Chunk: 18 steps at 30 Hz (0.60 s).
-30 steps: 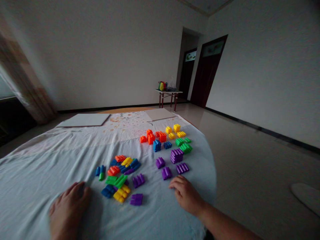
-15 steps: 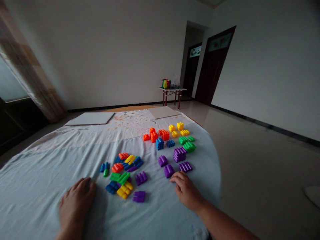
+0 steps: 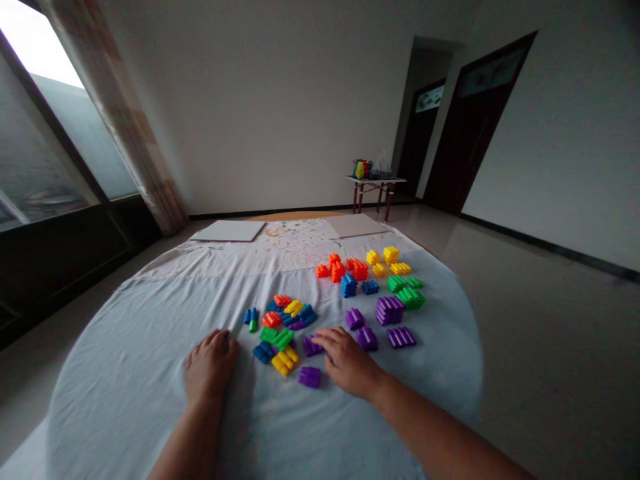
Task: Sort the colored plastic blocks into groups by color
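Note:
My left hand (image 3: 211,365) lies palm down on the cloth, left of a mixed pile of ribbed plastic building blocks, its fingers loosely spread and holding nothing. My right hand (image 3: 350,363) reaches over a purple block (image 3: 310,346) at the pile's right side. Its fingertips cover part of that block, and thumb and fingers are apart. Another purple block (image 3: 309,377) lies just below. The pile has green blocks (image 3: 277,337), yellow blocks (image 3: 285,361), blue blocks (image 3: 264,352) and orange blocks (image 3: 273,319). A small blue-and-green pair (image 3: 253,321) sits apart at the left.
Sorted by colour at the right are purple stacks (image 3: 389,310), green blocks (image 3: 411,297), blue blocks (image 3: 349,285), orange blocks (image 3: 337,270) and yellow blocks (image 3: 391,255). Two flat boards, one white (image 3: 230,231) and one beige (image 3: 357,225), lie at the cloth-covered table's far edge.
My right hand has moved left from the sorted purple blocks to the purple block beside the mixed pile. My left hand stays on the cloth. The view has shifted left.

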{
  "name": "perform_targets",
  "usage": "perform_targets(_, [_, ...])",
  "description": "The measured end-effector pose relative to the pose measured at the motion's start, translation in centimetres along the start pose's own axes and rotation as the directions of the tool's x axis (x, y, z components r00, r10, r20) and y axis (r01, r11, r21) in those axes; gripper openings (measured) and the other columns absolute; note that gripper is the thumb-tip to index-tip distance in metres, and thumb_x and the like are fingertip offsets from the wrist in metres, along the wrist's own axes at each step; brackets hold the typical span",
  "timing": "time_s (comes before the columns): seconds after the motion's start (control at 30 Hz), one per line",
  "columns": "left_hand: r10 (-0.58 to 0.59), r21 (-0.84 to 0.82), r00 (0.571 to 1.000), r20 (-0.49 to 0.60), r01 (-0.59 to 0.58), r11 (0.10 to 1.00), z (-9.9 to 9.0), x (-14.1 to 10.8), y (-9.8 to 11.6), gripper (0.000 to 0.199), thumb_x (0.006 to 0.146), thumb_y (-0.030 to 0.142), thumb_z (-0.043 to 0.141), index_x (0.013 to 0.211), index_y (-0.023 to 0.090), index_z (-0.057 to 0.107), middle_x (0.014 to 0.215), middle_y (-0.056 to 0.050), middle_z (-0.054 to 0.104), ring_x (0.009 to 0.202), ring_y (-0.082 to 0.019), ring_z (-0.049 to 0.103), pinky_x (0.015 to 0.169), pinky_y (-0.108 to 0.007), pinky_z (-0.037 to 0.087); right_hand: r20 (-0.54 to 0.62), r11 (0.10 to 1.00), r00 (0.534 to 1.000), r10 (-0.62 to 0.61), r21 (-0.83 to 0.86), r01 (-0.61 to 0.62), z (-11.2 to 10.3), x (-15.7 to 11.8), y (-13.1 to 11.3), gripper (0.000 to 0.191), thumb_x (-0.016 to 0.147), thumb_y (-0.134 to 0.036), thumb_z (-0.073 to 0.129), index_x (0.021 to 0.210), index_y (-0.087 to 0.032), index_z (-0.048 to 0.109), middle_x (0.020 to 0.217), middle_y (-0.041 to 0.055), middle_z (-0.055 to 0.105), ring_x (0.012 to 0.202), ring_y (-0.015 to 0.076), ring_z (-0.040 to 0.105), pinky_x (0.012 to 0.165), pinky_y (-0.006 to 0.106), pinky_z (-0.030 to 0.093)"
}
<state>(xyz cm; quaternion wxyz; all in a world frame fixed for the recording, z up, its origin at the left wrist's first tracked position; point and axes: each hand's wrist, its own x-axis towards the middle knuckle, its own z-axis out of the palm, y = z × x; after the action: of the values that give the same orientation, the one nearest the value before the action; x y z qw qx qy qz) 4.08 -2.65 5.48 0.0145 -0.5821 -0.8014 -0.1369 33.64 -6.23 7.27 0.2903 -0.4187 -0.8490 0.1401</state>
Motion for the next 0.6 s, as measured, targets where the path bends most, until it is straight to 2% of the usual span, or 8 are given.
perform_targets(0.13, [-0.002,-0.006,1.0,-0.014,0.002,1.0,0.0,0.0,0.0,0.048,0.084,0.042,0.03,0.117,0.021,0.057,0.13,-0.006,0.054,0.118,-0.024,0.047,0.097,-0.037,0.035,0.101,0.996,0.993,0.062,-0.076,-0.055,1.2,1.8,0.5,0.048,0.074,-0.008,0.051,0.121,-0.017,0.054,0.126,0.0105,0.053,0.117,0.0215,0.044,0.099,0.037,0.036])
perform_targets(0.23, [0.004,-0.016,1.0,-0.011,-0.004,1.0,0.0,0.0,0.0,0.049,0.083,0.042,0.029,0.117,0.02,0.057,0.129,-0.006,0.054,0.117,-0.025,0.047,0.097,-0.038,0.036,0.143,0.993,0.986,0.09,-0.095,-0.077,1.1,1.8,0.5,0.042,0.075,-0.013,0.055,0.116,-0.018,0.057,0.115,0.0078,0.06,0.11,0.0213,0.048,0.095,0.036,0.037])
perform_targets(0.33, [0.01,-0.02,1.0,0.007,-0.01,1.0,0.0,0.2,-0.2,0.05,0.083,0.043,0.029,0.117,0.019,0.057,0.13,-0.007,0.053,0.119,-0.026,0.046,0.098,-0.039,0.035,0.122,0.994,0.989,0.088,-0.081,-0.078,0.3,1.3,0.1,0.041,0.073,-0.018,0.061,0.114,-0.019,0.058,0.107,0.0059,0.062,0.104,0.0209,0.05,0.092,0.034,0.038])
perform_targets(0.47, [0.006,-0.021,0.999,0.031,-0.005,1.0,0.0,0.5,-0.4,0.053,0.083,0.046,0.028,0.119,0.019,0.055,0.132,-0.007,0.052,0.12,-0.027,0.044,0.099,-0.041,0.034,0.077,0.995,0.993,0.086,-0.065,-0.082,-0.5,0.5,0.1,0.043,0.073,-0.022,0.063,0.115,-0.019,0.057,0.106,0.0059,0.062,0.103,0.0202,0.05,0.092,0.032,0.038])
perform_targets(0.6, [0.009,-0.037,0.998,0.058,-0.007,0.999,-0.3,0.7,-0.5,0.055,0.084,0.047,0.026,0.12,0.018,0.054,0.133,-0.008,0.05,0.121,-0.029,0.043,0.099,-0.042,0.034,0.07,0.993,0.994,0.088,-0.083,-0.082,-0.4,-0.1,0.6,0.042,0.073,-0.021,0.064,0.114,-0.018,0.057,0.104,0.0064,0.062,0.101,0.0207,0.051,0.092,0.032,0.039])
